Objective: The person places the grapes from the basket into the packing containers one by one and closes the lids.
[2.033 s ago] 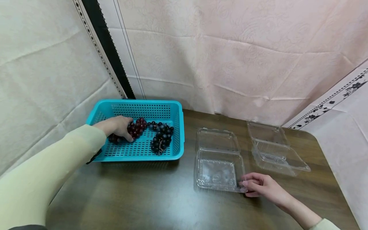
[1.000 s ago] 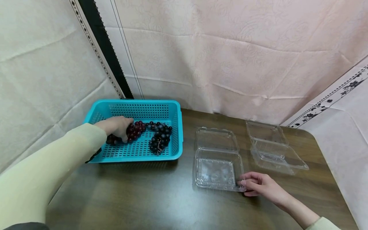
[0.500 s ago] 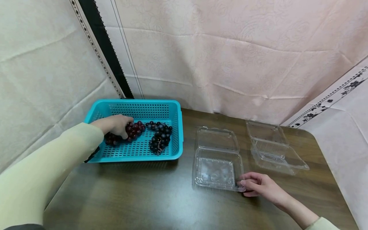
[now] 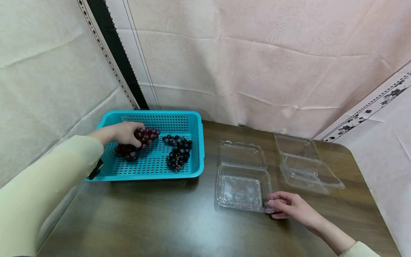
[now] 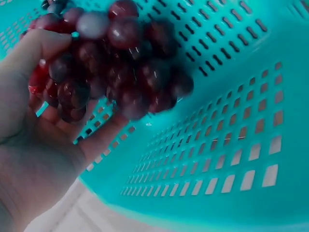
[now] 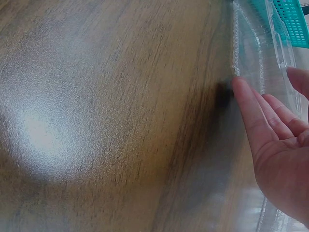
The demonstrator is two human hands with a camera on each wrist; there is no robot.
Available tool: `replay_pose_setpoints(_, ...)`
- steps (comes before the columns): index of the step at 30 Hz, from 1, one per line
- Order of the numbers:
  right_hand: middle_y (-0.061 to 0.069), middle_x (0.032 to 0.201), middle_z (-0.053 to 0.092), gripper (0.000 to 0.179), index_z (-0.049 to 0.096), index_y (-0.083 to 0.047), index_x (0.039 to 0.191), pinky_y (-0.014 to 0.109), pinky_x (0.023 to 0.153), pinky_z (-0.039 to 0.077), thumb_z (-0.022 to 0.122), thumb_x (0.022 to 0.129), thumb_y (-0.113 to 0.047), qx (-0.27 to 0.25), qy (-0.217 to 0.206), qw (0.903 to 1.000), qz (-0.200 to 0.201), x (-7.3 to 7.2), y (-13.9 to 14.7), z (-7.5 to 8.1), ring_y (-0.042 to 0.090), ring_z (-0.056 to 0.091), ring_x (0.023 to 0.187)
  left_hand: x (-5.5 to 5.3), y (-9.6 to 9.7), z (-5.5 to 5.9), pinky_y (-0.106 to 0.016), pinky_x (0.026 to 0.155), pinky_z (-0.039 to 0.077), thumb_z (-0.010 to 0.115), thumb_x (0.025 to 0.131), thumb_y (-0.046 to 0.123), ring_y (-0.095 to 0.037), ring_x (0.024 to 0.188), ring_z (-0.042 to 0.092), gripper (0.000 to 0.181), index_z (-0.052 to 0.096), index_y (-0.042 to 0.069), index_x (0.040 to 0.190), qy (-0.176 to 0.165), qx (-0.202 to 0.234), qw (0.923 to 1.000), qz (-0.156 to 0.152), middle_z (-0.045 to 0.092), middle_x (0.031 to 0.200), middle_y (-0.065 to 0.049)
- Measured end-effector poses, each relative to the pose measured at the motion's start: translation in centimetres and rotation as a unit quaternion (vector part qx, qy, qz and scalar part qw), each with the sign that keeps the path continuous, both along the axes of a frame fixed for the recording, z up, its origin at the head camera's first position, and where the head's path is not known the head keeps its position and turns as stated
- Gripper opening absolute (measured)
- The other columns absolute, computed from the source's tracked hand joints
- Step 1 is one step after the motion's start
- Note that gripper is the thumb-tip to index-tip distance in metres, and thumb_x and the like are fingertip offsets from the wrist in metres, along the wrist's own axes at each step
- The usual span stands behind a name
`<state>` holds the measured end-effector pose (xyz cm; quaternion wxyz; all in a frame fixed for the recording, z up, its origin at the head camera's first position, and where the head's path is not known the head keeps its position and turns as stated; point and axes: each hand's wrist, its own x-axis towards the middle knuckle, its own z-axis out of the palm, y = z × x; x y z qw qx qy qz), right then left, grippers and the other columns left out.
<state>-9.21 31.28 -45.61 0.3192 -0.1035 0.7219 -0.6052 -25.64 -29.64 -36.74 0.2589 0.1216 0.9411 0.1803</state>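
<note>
In the head view, my left hand (image 4: 126,133) grips a bunch of red grapes (image 4: 146,137) at the left side of the turquoise basket (image 4: 154,177). The left wrist view shows the thumb and fingers around these red grapes (image 5: 130,67), which hang close to the perforated wall. A bunch of black grapes (image 4: 179,151) lies in the basket's right half. My right hand (image 4: 290,207) holds the near right corner of an open clear plastic container (image 4: 242,192). In the right wrist view its fingers (image 6: 256,118) lie along the container's side, thumb near the rim.
A second clear plastic container (image 4: 305,171), lid raised, stands at the right. All stand on a brown wooden table (image 4: 154,221). Patterned cloth (image 4: 240,71) hangs behind and at both sides.
My left hand has risen slightly and shifted left, bringing the red grapes up with it. My right hand stays at the container's corner.
</note>
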Motion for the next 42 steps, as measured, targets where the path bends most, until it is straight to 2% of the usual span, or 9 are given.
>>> replay_pose_setpoints(3,0.029,0.132,0.069,0.047,0.045,0.025,0.14,0.042,0.09,0.064,0.055,0.112,-0.011,0.0,0.0,1.0,-0.001,0.0,0.0,0.1,0.019,0.076,0.109,0.0,-0.5,0.3,-0.072,0.112,0.04,0.077,0.093,0.017,-0.053,0.137,0.047,0.067,0.048,-0.004,0.149,0.0,0.057,0.9983,0.009,0.049,0.15,-0.034)
replay_pose_setpoints(7,0.029,0.132,0.069,0.047,0.045,0.025,0.14,0.042,0.089,0.064,0.055,0.112,-0.012,0.003,0.0,1.0,-0.003,0.1,0.0,0.1,0.019,0.076,0.108,0.1,-0.8,0.6,-0.068,0.106,0.047,0.075,0.097,0.018,-0.043,0.128,0.056,0.049,0.054,0.002,0.139,-0.006,0.113,0.9934,0.016,0.058,0.141,-0.025)
replay_pose_setpoints(14,0.028,0.131,0.07,0.046,0.046,0.025,0.139,0.042,0.089,0.064,0.056,0.112,-0.012,0.006,0.001,1.0,-0.008,0.3,0.0,0.1,0.018,0.076,0.108,0.4,-0.5,1.8,-0.067,0.109,0.046,0.075,0.098,0.019,-0.038,0.128,0.059,0.051,0.051,0.004,0.142,-0.016,0.167,0.9852,0.036,0.062,0.139,-0.019)
replay_pose_setpoints(19,0.028,0.131,0.07,0.046,0.047,0.024,0.139,0.042,0.089,0.064,0.056,0.112,-0.012,0.008,-0.001,0.9999,-0.011,0.4,0.0,0.0,0.019,0.076,0.107,0.8,0.1,3.3,-0.066,0.11,0.047,0.073,0.099,0.017,-0.037,0.128,0.061,0.062,0.044,0.006,0.153,-0.027,0.198,0.9785,0.051,0.06,0.144,-0.02)
replay_pose_setpoints(23,0.028,0.13,0.07,0.046,0.047,0.023,0.139,0.041,0.089,0.064,0.056,0.112,-0.013,0.009,-0.004,0.9999,-0.014,0.4,0.0,0.0,0.021,0.077,0.107,0.9,0.7,4.4,-0.059,0.108,0.052,0.073,0.099,0.014,-0.035,0.125,0.063,0.06,0.046,0.007,0.152,-0.033,0.232,0.9703,0.061,0.06,0.144,-0.019)
replay_pose_setpoints(29,0.029,0.131,0.07,0.046,0.047,0.024,0.14,0.041,0.089,0.064,0.055,0.113,-0.013,0.008,-0.005,0.9999,-0.012,0.5,0.0,0.0,0.021,0.077,0.108,0.9,1.9,5.9,-0.057,0.106,0.054,0.073,0.099,0.014,-0.036,0.127,0.062,0.057,0.047,0.006,0.149,-0.017,0.245,0.9679,0.055,0.059,0.145,-0.019)
replay_pose_setpoints(33,0.029,0.13,0.07,0.046,0.047,0.023,0.14,0.04,0.089,0.064,0.055,0.113,-0.014,0.009,-0.007,0.9998,-0.014,0.5,0.0,0.1,0.022,0.077,0.109,0.6,3.2,7.1,-0.053,0.104,0.056,0.073,0.099,0.013,-0.034,0.125,0.063,0.056,0.049,0.008,0.149,-0.018,0.257,0.9647,0.055,0.06,0.144,-0.018)
replay_pose_setpoints(36,0.029,0.131,0.07,0.046,0.048,0.022,0.14,0.04,0.089,0.064,0.056,0.113,-0.014,0.011,-0.01,0.9998,-0.015,0.5,0.0,0.1,0.023,0.077,0.109,0.5,4.3,8.0,-0.054,0.106,0.055,0.073,0.098,0.013,-0.034,0.127,0.062,0.059,0.048,0.009,0.152,-0.023,0.263,0.9631,0.049,0.059,0.145,-0.017)
replay_pose_setpoints(42,0.03,0.132,0.069,0.048,0.047,0.023,0.141,0.041,0.089,0.064,0.056,0.113,-0.014,0.009,-0.008,0.9998,-0.013,0.4,-0.3,0.1,0.023,0.077,0.109,0.2,6.8,9.6,-0.059,0.114,0.047,0.075,0.097,0.015,-0.034,0.135,0.058,0.066,0.046,0.012,0.156,-0.016,0.256,0.9661,0.028,0.059,0.148,-0.014)
